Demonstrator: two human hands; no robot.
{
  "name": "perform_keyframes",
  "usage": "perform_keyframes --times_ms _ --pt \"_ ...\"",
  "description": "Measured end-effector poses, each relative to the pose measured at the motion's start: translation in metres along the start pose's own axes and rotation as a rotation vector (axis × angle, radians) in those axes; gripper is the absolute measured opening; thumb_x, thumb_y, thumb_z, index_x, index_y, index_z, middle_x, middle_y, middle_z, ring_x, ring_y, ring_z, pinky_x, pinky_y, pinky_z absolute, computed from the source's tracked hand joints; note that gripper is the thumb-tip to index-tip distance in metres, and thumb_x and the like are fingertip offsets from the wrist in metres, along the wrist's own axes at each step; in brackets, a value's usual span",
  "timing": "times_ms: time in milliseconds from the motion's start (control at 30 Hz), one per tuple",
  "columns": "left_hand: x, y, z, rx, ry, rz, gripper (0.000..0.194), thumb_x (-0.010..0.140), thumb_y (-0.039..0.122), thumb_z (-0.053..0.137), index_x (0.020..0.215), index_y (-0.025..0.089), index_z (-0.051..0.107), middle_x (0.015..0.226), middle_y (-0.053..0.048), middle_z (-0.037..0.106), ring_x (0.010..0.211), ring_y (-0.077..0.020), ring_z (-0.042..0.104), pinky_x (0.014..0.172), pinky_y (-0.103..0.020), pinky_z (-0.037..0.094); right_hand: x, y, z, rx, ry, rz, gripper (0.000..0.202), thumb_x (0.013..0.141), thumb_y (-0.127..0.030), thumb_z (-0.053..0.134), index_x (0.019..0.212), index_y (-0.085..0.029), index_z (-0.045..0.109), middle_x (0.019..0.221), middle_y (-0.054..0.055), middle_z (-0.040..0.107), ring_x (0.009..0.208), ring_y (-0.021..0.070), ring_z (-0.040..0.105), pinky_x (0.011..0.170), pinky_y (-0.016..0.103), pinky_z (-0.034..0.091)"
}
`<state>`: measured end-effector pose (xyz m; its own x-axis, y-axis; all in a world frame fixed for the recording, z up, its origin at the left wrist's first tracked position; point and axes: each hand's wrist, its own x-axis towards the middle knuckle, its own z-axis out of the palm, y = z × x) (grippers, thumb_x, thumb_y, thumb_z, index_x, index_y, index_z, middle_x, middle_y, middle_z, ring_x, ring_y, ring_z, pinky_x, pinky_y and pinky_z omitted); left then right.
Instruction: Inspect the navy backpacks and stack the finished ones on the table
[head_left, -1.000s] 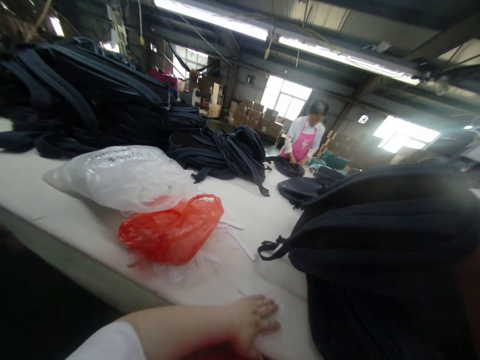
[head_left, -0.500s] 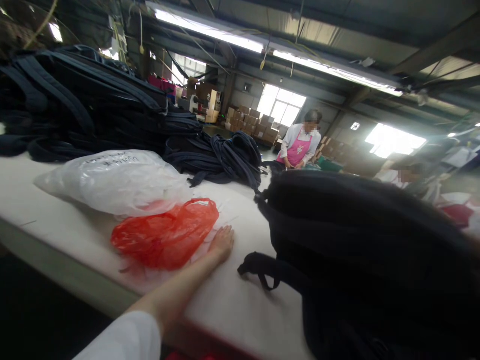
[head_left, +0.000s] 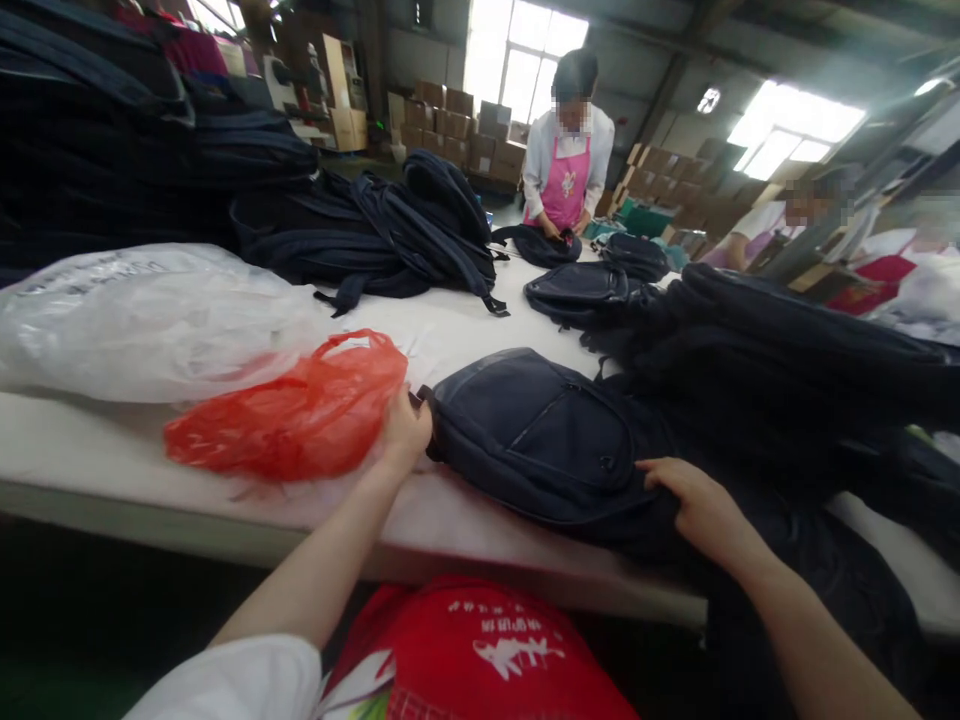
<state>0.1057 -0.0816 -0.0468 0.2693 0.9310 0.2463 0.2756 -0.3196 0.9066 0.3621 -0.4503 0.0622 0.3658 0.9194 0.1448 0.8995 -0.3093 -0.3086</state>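
Observation:
A dark navy backpack (head_left: 540, 430) lies flat on the white table, its zipped front panel facing up. My left hand (head_left: 409, 425) is closed on the end of the backpack at its left, beside the red plastic bag (head_left: 292, 420). At the backpack's right side, my right hand (head_left: 697, 500) has its fingers closed on the dark fabric. Behind the red bag rests a large clear plastic bag (head_left: 165, 320) with white contents.
Dark backpacks are piled at the back left (head_left: 360, 230) and on the right (head_left: 787, 370). Across the table (head_left: 67, 440), a person in a pink apron (head_left: 566, 180) handles a dark bag. More people stand at the far right.
The view has turned down. A backpack now lies in front of me where the table was bare. My left hand has closed on it, and my right hand has come into view.

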Motion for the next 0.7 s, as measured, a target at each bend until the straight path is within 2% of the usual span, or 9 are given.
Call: perform_keyframes --times_ms 67,100,167,233,400,467,533,633,700 --pt "-0.020 0.033 0.000 0.112 0.017 0.242 0.054 0.082 0.030 0.059 0.130 0.008 0.048 0.137 -0.021 0.049 0.134 -0.0318 0.039 0.113 -0.049 0.030 -0.003 -0.006 -0.002 -0.112 0.040 -0.054 0.047 0.059 0.002 0.036 0.088 -0.022 0.064 0.119 0.003 0.064 0.113 0.0200 0.057 0.103 0.043 0.043" --pt "-0.031 0.050 0.000 0.141 -0.049 0.384 0.054 0.083 0.030 0.059 0.132 0.010 0.048 0.138 -0.019 0.049 0.134 -0.0307 0.040 0.113 -0.049 0.031 -0.005 -0.010 -0.003 -0.162 0.058 -0.067 0.049 0.059 0.003 0.036 0.091 -0.022 0.064 0.120 0.003 0.063 0.113 0.0196 0.057 0.103 0.042 0.044" --pt "-0.048 0.079 0.001 0.135 -0.321 0.624 0.044 0.084 0.030 0.059 0.126 0.017 0.055 0.133 -0.014 0.055 0.127 -0.0269 0.049 0.109 -0.044 0.038 -0.010 -0.015 -0.004 -0.239 0.071 -0.085 0.054 0.058 0.003 0.036 0.098 -0.021 0.064 0.122 0.003 0.062 0.114 0.0194 0.056 0.103 0.042 0.045" --pt "-0.057 0.096 0.002 0.113 -0.608 0.731 0.029 0.086 0.030 0.058 0.112 0.021 0.065 0.124 -0.008 0.063 0.116 -0.0230 0.057 0.103 -0.038 0.045 -0.017 -0.017 -0.004 -0.282 0.077 -0.106 0.058 0.058 0.001 0.038 0.106 -0.021 0.062 0.124 0.004 0.061 0.117 0.0200 0.055 0.104 0.042 0.044" --pt "-0.035 0.091 -0.005 0.235 -0.900 0.636 0.021 0.084 0.023 0.057 0.100 0.021 0.071 0.105 -0.005 0.071 0.100 -0.0196 0.064 0.095 -0.032 0.048 -0.033 -0.002 -0.001 -0.296 0.140 -0.099 0.048 0.064 -0.006 0.039 0.104 -0.021 0.061 0.123 0.005 0.061 0.116 0.0212 0.056 0.103 0.042 0.046" --pt "-0.025 0.086 -0.012 0.251 -1.037 0.625 0.026 0.081 0.021 0.061 0.105 0.021 0.070 0.112 -0.005 0.068 0.105 -0.0189 0.063 0.098 -0.030 0.046 -0.030 0.012 -0.003 -0.269 0.171 -0.041 0.042 0.064 -0.009 0.039 0.097 -0.022 0.061 0.122 0.004 0.062 0.114 0.0215 0.058 0.102 0.042 0.047" --pt "-0.024 0.085 -0.015 0.255 -1.142 0.663 0.043 0.075 0.026 0.069 0.117 0.021 0.065 0.125 -0.007 0.062 0.115 -0.0211 0.058 0.104 -0.030 0.042 -0.020 0.028 -0.008 -0.222 0.199 0.039 0.041 0.064 -0.012 0.039 0.095 -0.024 0.063 0.123 0.002 0.062 0.114 0.0227 0.059 0.100 0.043 0.048" --pt "-0.036 0.089 -0.005 0.327 -1.118 0.718 0.066 0.065 0.030 0.079 0.127 0.019 0.057 0.131 -0.011 0.057 0.120 -0.0262 0.053 0.105 -0.035 0.039 0.004 0.050 -0.019 -0.134 0.229 0.168 0.038 0.064 -0.017 0.041 0.092 -0.026 0.065 0.122 0.000 0.064 0.114 0.0245 0.059 0.098 0.044 0.048" --pt "-0.044 0.091 0.009 0.401 -1.048 0.731 0.054 0.068 0.027 0.076 0.119 0.018 0.061 0.122 -0.012 0.061 0.112 -0.0267 0.057 0.099 -0.036 0.043 0.018 0.063 -0.025 -0.088 0.231 0.242 0.037 0.063 -0.019 0.042 0.090 -0.026 0.067 0.120 0.000 0.065 0.112 0.0248 0.060 0.097 0.044 0.048"
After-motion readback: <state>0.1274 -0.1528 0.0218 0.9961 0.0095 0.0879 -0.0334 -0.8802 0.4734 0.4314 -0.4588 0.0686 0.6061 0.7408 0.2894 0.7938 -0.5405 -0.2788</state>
